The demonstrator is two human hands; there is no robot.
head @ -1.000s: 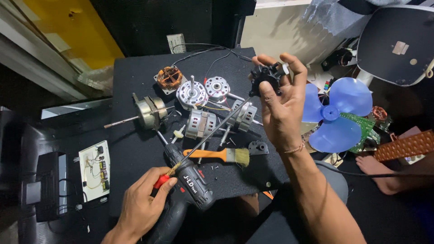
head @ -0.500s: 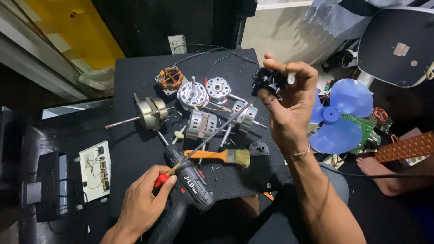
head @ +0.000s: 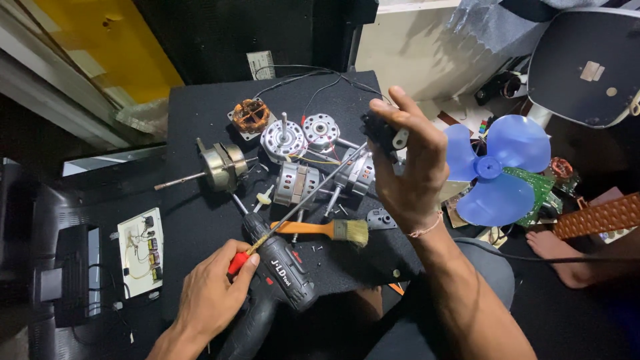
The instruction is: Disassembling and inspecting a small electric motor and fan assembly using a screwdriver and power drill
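left hand (head: 213,293): closed on screwdriver (head: 293,210), tip angled toward part | right hand (head: 407,167): grips black part (head: 381,133), raised at frame centre for access | drill (head: 277,280), brush (head: 327,230), motors (head: 293,157): on table (head: 193,120)

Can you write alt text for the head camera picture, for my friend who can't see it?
A person's right hand holds up a small black part while the left hand grips a red-handled screwdriver over a black mat. On the mat lie fan motor pieces, a paintbrush and a cordless drill; a blue fan blade sits beside it.
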